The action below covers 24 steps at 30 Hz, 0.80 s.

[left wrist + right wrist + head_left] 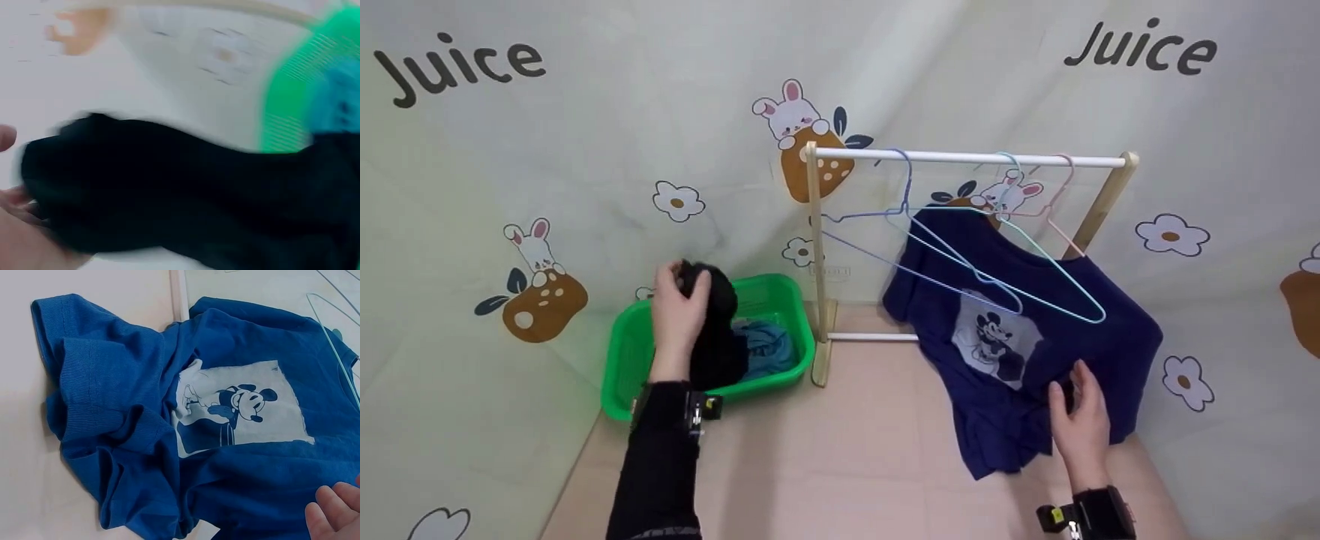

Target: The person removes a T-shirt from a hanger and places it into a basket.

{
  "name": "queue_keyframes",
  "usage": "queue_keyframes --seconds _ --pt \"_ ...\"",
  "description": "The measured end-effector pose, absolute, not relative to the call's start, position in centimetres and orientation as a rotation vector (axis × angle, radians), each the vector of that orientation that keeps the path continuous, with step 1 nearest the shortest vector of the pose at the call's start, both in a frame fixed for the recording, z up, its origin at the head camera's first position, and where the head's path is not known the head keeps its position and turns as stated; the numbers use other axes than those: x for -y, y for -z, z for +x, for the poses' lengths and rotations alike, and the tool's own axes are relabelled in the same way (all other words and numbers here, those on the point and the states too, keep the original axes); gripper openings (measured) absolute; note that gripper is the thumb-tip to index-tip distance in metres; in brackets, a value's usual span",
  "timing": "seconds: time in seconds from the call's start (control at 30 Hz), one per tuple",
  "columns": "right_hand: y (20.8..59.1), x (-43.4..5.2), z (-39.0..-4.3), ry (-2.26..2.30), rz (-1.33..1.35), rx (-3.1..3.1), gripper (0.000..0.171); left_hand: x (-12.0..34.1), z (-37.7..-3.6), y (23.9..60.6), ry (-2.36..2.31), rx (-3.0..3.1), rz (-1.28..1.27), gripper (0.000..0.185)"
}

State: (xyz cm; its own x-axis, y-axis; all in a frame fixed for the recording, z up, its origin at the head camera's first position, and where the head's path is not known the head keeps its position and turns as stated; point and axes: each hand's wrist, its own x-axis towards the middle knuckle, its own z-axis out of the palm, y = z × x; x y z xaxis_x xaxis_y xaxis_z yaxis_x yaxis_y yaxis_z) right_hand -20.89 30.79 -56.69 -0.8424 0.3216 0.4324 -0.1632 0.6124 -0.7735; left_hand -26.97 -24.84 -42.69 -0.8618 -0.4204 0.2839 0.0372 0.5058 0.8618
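Observation:
My left hand [679, 307] grips a bunched black garment [720, 330] above the green basket [619, 375]. The black cloth stretches down from that hand into the basket, and in the left wrist view it is blurred. To the right, my right hand [1081, 420] is beside the lower part of a navy sweatshirt [1110, 322], fingers loosely bent and nothing held. The sweatshirt has a white cartoon mouse patch [253, 405] and hangs at the rack, seemingly on the pink hanger [1057, 214]. Its lower part lies crumpled in folds.
A small rack [960, 157] with a white bar and wooden posts stands at the back. A blue-violet hanger [906, 195] and a mint hanger [1057, 259] hang in front of the sweatshirt. Blue cloth [765, 349] lies in the basket. A printed curtain [660, 135] closes off the back.

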Motion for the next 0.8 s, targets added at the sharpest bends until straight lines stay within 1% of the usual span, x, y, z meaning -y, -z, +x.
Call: queue_keyframes --seconds 0.1,0.2,0.3,0.5,0.8 --pt "56.5 -30.8 -20.9 -1.178 -0.136 2.313 0.055 25.2 -26.6 46.4 1.312 2.483 0.316 0.069" --pt "56.1 -30.8 -21.0 -1.186 -0.135 2.322 0.055 25.3 -26.3 49.0 1.274 2.583 0.315 0.070" --pt "55.5 -30.8 -21.3 -1.184 -0.116 2.323 0.055 25.2 -26.0 50.9 1.234 2.635 0.303 0.071" --pt "54.1 -30.9 -22.0 -1.119 -0.085 2.307 0.053 24.9 -25.2 53.2 1.114 2.708 0.299 0.072" --pt "51.5 -31.4 -23.4 -1.021 0.005 2.225 0.048 24.0 -24.3 55.1 0.954 2.755 0.295 0.073"
